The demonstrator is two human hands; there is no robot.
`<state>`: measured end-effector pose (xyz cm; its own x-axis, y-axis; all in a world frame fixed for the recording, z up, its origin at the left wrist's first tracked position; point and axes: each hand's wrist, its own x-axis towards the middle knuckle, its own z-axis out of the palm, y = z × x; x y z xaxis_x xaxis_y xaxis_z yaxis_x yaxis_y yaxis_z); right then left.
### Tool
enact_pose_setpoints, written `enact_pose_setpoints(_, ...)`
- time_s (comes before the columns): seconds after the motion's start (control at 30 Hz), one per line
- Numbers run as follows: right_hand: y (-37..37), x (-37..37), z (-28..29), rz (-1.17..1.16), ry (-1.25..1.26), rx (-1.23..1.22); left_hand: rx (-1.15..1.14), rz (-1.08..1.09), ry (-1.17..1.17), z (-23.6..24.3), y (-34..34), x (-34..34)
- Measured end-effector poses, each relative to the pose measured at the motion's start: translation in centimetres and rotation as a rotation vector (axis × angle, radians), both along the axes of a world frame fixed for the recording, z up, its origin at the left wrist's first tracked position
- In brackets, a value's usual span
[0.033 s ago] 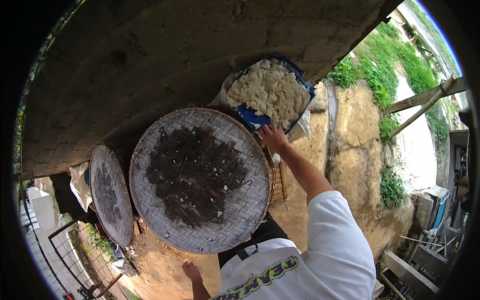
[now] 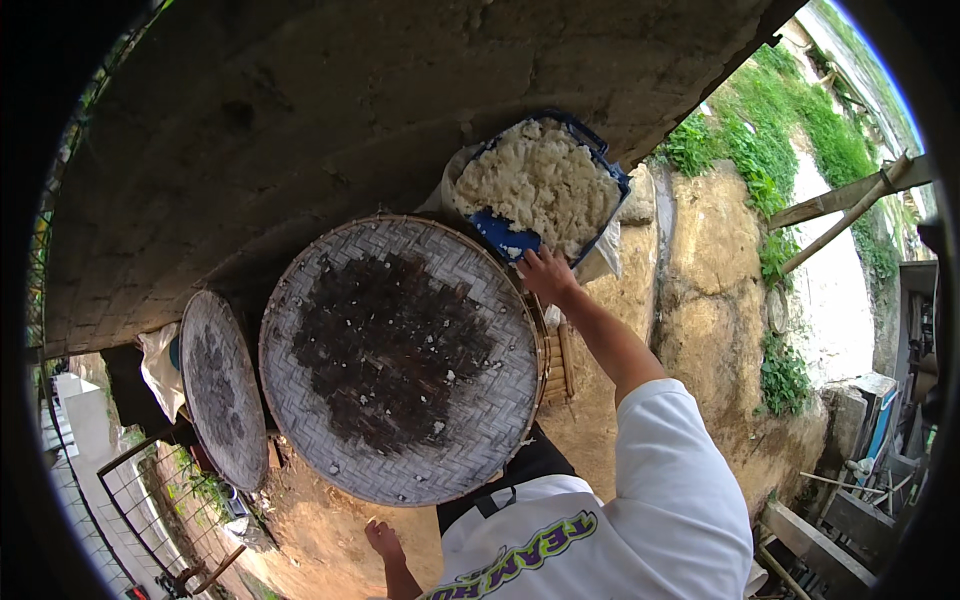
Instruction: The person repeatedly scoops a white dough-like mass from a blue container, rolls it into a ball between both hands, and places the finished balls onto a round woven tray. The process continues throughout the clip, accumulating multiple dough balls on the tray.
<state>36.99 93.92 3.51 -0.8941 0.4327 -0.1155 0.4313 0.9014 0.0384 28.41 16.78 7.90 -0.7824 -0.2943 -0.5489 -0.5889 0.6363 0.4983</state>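
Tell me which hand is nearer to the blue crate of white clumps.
Right. The right hand reaches up to the near edge of the blue crate, apparently touching it. The left hand hangs low beside the body, below the big round woven tray, far from the crate.

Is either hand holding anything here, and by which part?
The right hand touches the near rim of the blue crate of white crumbly material; a firm grip cannot be told. The left hand holds nothing.

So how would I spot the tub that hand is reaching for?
Start at the big round woven tray stained dark in the middle. Just beyond its far right rim sits a blue tub heaped with pale crumbly clumps; the right hand touches it. Nothing else nearby is blue.
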Motion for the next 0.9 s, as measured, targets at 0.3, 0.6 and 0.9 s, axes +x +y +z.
enact_pose_setpoints(0.3,6.8,-1.2,5.8,-0.258,0.125,-0.459,0.083,0.015,-0.061,3.9,6.4,0.5)
enact_pose_setpoints(0.6,4.4,-0.6,3.3,-0.312,-0.269,-0.074,0.093,-0.001,-0.191,5.0,8.6,0.2)
enact_pose_setpoints(0.9,8.1,-0.7,2.8,-0.273,-0.224,-0.461,0.123,0.033,-0.16,4.4,8.8,0.6)
